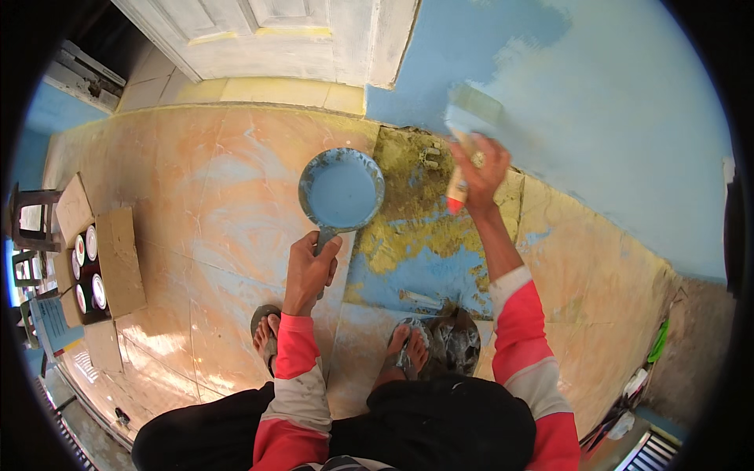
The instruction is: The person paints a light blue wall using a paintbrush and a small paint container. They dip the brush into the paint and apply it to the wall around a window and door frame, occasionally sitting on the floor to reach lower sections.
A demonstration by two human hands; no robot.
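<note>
My left hand [311, 268] grips the handle of a round, paint-smeared dipper [304, 203], held above the tiled floor. Light blue liquid paint [343, 193] fills much of its bowl. Up and to the right, my right hand [484, 171] is closed around a wide paintbrush [457, 185] with a pale wooden handle and a red tip. Its blurred bristles lie against or very near the wall [595, 118]; contact cannot be told. Darker blue shows on the wall beside the door, with paler blue patches to the right.
A white panelled door [283, 35] stands at the top. On the left, an open cardboard box [121, 259] holds several cans, near a wooden stool [35, 221]. A paint-stained sheet [424, 271] covers floor tiles [230, 176]. A dark, paint-splashed object [462, 341] sits beside my right foot.
</note>
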